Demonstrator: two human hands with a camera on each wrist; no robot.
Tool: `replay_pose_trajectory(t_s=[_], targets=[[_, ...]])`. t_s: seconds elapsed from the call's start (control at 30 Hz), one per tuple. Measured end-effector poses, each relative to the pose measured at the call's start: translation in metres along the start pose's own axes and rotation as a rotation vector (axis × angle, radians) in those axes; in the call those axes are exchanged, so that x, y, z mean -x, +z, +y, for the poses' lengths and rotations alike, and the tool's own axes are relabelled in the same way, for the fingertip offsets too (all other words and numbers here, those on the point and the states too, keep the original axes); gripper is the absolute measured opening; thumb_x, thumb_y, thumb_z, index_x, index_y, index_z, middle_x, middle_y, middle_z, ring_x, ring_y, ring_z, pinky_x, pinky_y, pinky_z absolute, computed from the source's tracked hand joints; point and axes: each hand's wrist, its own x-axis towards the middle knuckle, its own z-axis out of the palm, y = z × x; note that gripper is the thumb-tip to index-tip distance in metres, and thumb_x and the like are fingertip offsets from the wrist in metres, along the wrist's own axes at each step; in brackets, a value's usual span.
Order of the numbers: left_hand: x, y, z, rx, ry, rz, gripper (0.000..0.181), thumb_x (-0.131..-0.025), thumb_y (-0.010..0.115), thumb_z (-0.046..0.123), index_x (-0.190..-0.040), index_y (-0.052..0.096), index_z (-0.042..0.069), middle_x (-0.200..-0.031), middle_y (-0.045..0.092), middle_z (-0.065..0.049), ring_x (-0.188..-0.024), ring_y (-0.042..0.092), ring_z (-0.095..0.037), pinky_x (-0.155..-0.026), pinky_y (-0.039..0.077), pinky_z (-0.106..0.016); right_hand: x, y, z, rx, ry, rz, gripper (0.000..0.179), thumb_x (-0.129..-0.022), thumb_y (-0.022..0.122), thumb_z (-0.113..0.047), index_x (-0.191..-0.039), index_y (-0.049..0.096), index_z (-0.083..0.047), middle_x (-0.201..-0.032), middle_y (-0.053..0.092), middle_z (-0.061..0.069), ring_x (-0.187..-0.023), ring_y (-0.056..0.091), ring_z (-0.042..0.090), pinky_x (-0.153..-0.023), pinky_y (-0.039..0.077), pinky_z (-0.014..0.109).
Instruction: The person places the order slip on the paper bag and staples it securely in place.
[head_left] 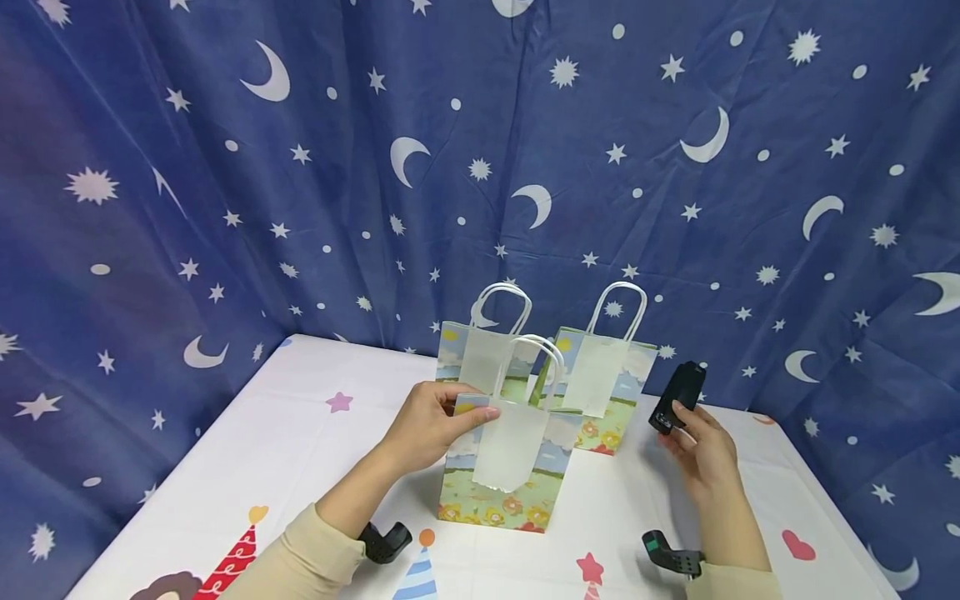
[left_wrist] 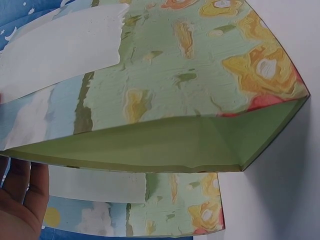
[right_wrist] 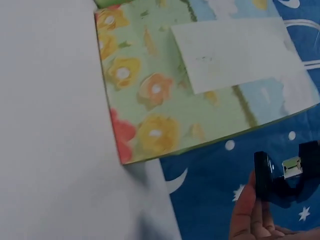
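My left hand pinches the upper left edge of the front paper bag, thumb on its face and fingers behind. This bag stands upright with white twisted handles, a flowery meadow print and a blank white sheet. In the left wrist view the fingers show by the bag's green side panel. On the right, my right hand holds what looks like a black stapler in the air, beside the bags. A shiny metal part shows in the stapler in the right wrist view.
Two matching bags stand behind the front one: a back left bag and a back right bag. Beneath them is a white party-print tablecloth. A blue moon-and-star curtain hangs along the table's back and sides.
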Motion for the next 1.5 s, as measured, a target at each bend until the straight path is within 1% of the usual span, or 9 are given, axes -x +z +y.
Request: replay_pose_trajectory(t_s=[0.07,0.17,0.23,0.37,0.5,0.7,0.97,1.13,1.5], targets=[[0.000,0.000,0.000,0.006,0.000,-0.001,0.013,-0.093,0.079,0.030,-0.102,0.082,0.021,-0.061,0.048,0.001,-0.051,0.035,-0.008,-0.051,0.030,-0.022,0.005,0.004,-0.004,-0.039,-0.054,-0.037,0.073,-0.100,0.070,-0.019,-0.158,0.026,-0.013,-0.105,0.067,-0.015,-0.094,0.071,0.004,-0.084,0.057,0.022],[0.000,0.000,0.001,0.007,0.001,-0.001,0.012,-0.093,0.079,0.029,-0.102,0.082,0.020,-0.062,0.049,0.000,-0.052,0.036,-0.008,-0.051,0.030,-0.022,0.012,0.011,-0.009,-0.068,-0.140,-0.098,0.070,-0.099,0.069,-0.012,-0.156,0.029,-0.011,-0.114,0.067,-0.012,-0.100,0.072,0.004,-0.086,0.058,0.022],[-0.001,0.000,0.001,0.005,0.001,0.001,0.012,-0.093,0.079,0.029,-0.102,0.082,0.021,-0.062,0.049,0.000,-0.052,0.036,-0.008,-0.051,0.031,-0.022,0.018,0.016,-0.012,-0.066,-0.195,-0.135,0.064,-0.099,0.068,-0.009,-0.152,0.032,-0.013,-0.122,0.064,-0.010,-0.104,0.072,0.005,-0.089,0.059,0.022],[-0.001,0.000,0.001,0.001,-0.003,0.002,0.013,-0.093,0.079,0.030,-0.102,0.082,0.021,-0.061,0.048,0.000,-0.052,0.036,-0.008,-0.051,0.031,-0.022,0.031,0.027,-0.017,-0.030,-0.291,-0.158,0.056,-0.097,0.068,-0.001,-0.142,0.039,-0.018,-0.128,0.055,-0.004,-0.107,0.069,0.006,-0.091,0.057,0.020],[0.000,0.000,0.001,-0.001,-0.008,0.001,0.013,-0.093,0.079,0.031,-0.102,0.082,0.022,-0.061,0.048,0.000,-0.051,0.036,-0.008,-0.051,0.031,-0.022,0.045,0.035,-0.021,0.012,-0.381,-0.183,0.055,-0.095,0.067,0.007,-0.137,0.042,-0.016,-0.127,0.052,-0.001,-0.110,0.063,0.008,-0.094,0.055,0.018],[0.001,0.000,0.001,0.001,-0.004,0.004,0.014,-0.093,0.079,0.031,-0.103,0.082,0.021,-0.060,0.049,0.000,-0.051,0.036,-0.008,-0.051,0.031,-0.022,0.065,0.042,-0.026,0.067,-0.481,-0.236,0.058,-0.093,0.065,0.013,-0.138,0.042,-0.015,-0.126,0.055,0.000,-0.114,0.059,0.011,-0.097,0.053,0.016],[0.001,0.001,0.002,0.004,-0.001,0.003,0.014,-0.093,0.079,0.029,-0.103,0.082,0.020,-0.061,0.050,0.001,-0.051,0.036,-0.008,-0.051,0.031,-0.022,0.086,0.055,-0.027,0.140,-0.613,-0.318,0.061,-0.088,0.065,0.022,-0.136,0.046,-0.012,-0.120,0.061,0.002,-0.103,0.066,0.011,-0.094,0.055,0.018],[0.001,0.001,0.002,0.005,0.006,0.006,0.013,-0.093,0.079,0.029,-0.103,0.082,0.021,-0.063,0.051,0.001,-0.051,0.036,-0.008,-0.052,0.031,-0.021,0.099,0.064,-0.027,0.176,-0.669,-0.383,0.063,-0.083,0.066,0.026,-0.133,0.048,-0.008,-0.115,0.065,0.005,-0.097,0.069,0.012,-0.087,0.059,0.022],[0.003,-0.001,0.004,-0.007,0.021,-0.001,0.014,-0.094,0.078,0.030,-0.104,0.082,0.020,-0.059,0.046,0.002,-0.051,0.036,-0.008,-0.052,0.031,-0.021,0.117,0.079,-0.021,0.223,-0.687,-0.442,0.069,-0.073,0.072,0.028,-0.128,0.050,-0.008,-0.108,0.072,0.003,-0.090,0.073,0.013,-0.082,0.061,0.025]])
